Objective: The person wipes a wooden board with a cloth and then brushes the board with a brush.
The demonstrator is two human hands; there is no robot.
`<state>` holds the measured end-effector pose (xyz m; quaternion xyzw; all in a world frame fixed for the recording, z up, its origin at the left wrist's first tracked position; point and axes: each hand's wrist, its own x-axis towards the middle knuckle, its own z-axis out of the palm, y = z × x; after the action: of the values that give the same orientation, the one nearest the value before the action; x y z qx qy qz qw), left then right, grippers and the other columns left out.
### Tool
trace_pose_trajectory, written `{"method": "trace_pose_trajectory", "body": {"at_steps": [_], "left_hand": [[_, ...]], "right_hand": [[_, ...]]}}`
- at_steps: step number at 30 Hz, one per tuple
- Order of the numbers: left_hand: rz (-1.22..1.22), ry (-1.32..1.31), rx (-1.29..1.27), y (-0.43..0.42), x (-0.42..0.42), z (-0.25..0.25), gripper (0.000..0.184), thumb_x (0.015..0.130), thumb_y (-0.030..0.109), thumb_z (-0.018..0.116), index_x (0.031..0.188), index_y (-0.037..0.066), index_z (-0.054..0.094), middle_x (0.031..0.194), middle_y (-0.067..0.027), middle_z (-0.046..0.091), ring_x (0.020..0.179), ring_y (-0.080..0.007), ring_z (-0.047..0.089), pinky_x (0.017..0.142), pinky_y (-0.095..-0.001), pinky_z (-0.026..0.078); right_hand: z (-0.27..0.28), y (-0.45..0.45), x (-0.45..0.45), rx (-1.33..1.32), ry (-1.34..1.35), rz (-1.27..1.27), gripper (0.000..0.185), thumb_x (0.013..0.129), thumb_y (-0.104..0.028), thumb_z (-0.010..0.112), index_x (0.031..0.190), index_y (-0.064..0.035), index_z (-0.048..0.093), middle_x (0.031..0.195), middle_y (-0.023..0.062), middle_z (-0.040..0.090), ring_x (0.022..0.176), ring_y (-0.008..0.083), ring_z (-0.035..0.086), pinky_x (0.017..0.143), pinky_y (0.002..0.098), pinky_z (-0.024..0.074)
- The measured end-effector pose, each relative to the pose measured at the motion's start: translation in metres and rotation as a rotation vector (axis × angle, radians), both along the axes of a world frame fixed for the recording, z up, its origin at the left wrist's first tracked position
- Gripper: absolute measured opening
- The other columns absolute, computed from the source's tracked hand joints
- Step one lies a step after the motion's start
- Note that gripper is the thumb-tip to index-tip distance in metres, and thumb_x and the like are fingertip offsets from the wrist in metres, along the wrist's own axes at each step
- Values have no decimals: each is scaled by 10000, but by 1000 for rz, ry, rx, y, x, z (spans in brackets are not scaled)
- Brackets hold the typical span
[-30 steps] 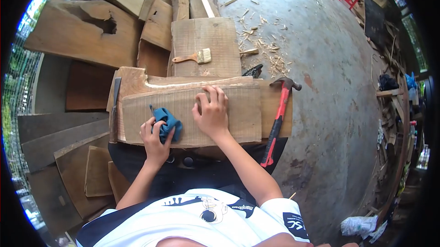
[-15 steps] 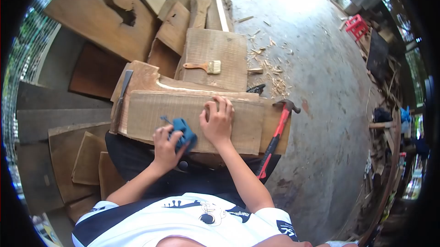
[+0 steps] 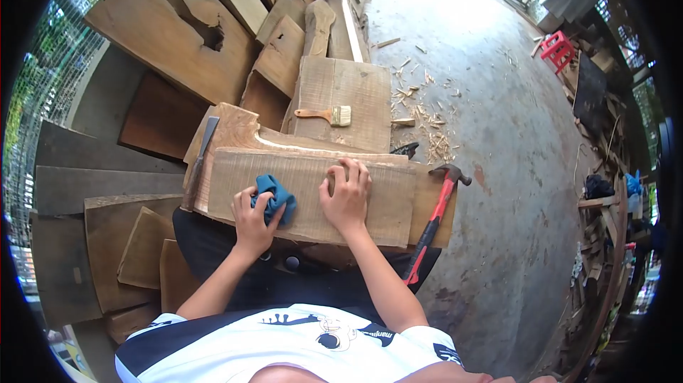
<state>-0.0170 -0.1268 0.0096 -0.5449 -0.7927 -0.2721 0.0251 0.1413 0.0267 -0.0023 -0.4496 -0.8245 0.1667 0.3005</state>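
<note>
Cloth (image 3: 274, 197) of teal-blue fabric lies bunched on the upper face of a rough-sawn board (image 3: 388, 205), left of that board's middle. The left hand (image 3: 252, 221) grips it, fingers bent over the near side and thumb along the right, with loose folds spilling out past the fingertips. To the right, on the same board, rests the right hand (image 3: 346, 197), holding nothing, its fingers bent and spread a little and the thumb held away from the forefinger; whether its palm also meets the wood is hard to tell from above.

The board lies across others. A notched slab (image 3: 238, 125) with a pale, curved cut edge shows beyond its far left corner, and a smoother plank (image 3: 425, 201) juts out at its right end. Along the left end lies a chisel (image 3: 200, 160), blade pointing away from the person. A claw hammer (image 3: 430, 225) with a red and black handle lies over the plank at the right, its grip reaching past the near edge.

Farther off, a flat paintbrush (image 3: 324, 115) with a wooden handle lies on a squarish board (image 3: 345, 84), its pale bristles pointing right. Wood chips (image 3: 437, 145) are strewn over the concrete floor (image 3: 505, 169), and a red stool (image 3: 557, 51) stands well apart, beyond them.
</note>
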Motion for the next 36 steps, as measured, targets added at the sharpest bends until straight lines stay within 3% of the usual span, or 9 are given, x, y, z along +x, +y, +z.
{"method": "trace_pose_trajectory", "body": {"at_steps": [6, 16, 23, 31, 36], "left_hand": [[236, 78, 48, 56, -59, 2, 337, 948, 362, 717, 1155, 109, 636, 1178, -182, 570, 1111, -394, 524, 945, -523, 408], [270, 53, -33, -24, -36, -1, 357, 936, 354, 735, 1186, 122, 631, 1212, -173, 540, 1133, -404, 521, 983, -515, 410], [299, 84, -9, 64, -90, 3, 385, 992, 402, 663, 1227, 101, 613, 1227, -182, 559, 1148, -400, 528, 976, -520, 418], [334, 145, -27, -18, -56, -8, 377, 996, 387, 670, 1228, 93, 629, 1213, -188, 562, 1149, -414, 534, 979, -516, 426], [327, 181, -12, 8, -99, -16, 415, 1000, 449, 650, 1239, 111, 628, 1205, -162, 572, 1157, -392, 539, 986, -515, 424]], "right_hand": [[-1, -1, 0, -6, -9, 9, 242, 839, -190, 709, 1051, -88, 651, 1335, 121, 544, 1357, 354, 432, 1140, 501, 358], [1, -1, 0, 4, -12, 19, 248, 843, -193, 705, 1058, -84, 642, 1344, 129, 536, 1354, 363, 436, 1144, 501, 354], [-2, -2, 1, -1, 4, 3, 266, 836, -197, 709, 1070, -84, 651, 1347, 135, 538, 1353, 362, 441, 1139, 497, 353], [-4, 0, 1, -2, 37, -7, 241, 844, -204, 693, 1045, -82, 639, 1336, 138, 538, 1345, 347, 443, 1147, 491, 347], [-8, -1, 0, 4, 42, -14, 239, 846, -204, 693, 1040, -77, 634, 1333, 135, 534, 1348, 348, 436, 1149, 489, 346]]}}
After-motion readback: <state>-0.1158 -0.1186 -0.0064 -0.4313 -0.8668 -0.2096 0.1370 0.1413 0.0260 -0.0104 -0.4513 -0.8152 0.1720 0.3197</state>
